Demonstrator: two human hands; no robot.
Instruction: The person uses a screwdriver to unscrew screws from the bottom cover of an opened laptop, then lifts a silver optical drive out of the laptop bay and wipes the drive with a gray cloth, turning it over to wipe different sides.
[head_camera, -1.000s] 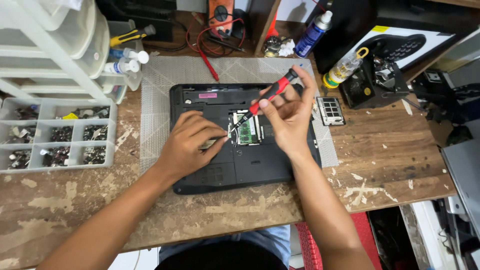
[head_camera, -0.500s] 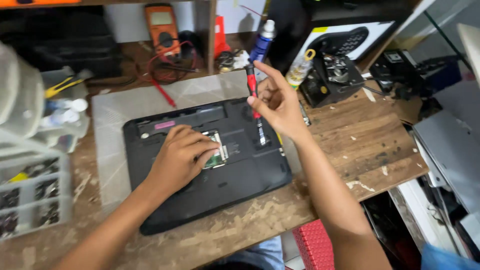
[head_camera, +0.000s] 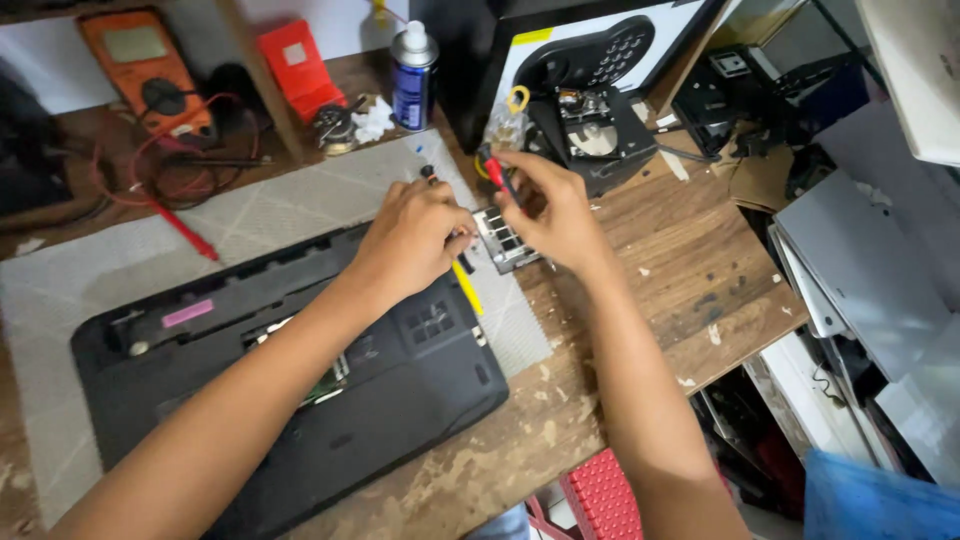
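Observation:
A black laptop (head_camera: 420, 390) lies bottom-up on a grey mat (head_camera: 300, 205), with an open bay near its middle. My left hand (head_camera: 415, 235) is curled at the mat's far right corner, over a yellow-handled tool (head_camera: 466, 288); its fingertips touch a small grey cover panel (head_camera: 503, 240). I cannot tell whether it grips the tool. My right hand (head_camera: 555, 212) holds a red-handled screwdriver (head_camera: 493, 170) just above that panel, tip pointing up and away.
A blue spray can (head_camera: 413, 75), an orange multimeter (head_camera: 140, 70) with red leads (head_camera: 180, 225) and a red box (head_camera: 300, 65) stand at the back. A black opened device (head_camera: 592, 135) sits beyond my right hand. Grey panels (head_camera: 860, 270) lean at the right.
Both hands left the laptop's open bay and moved to the mat's far right corner by the small cover panel. The view swung right and closer.

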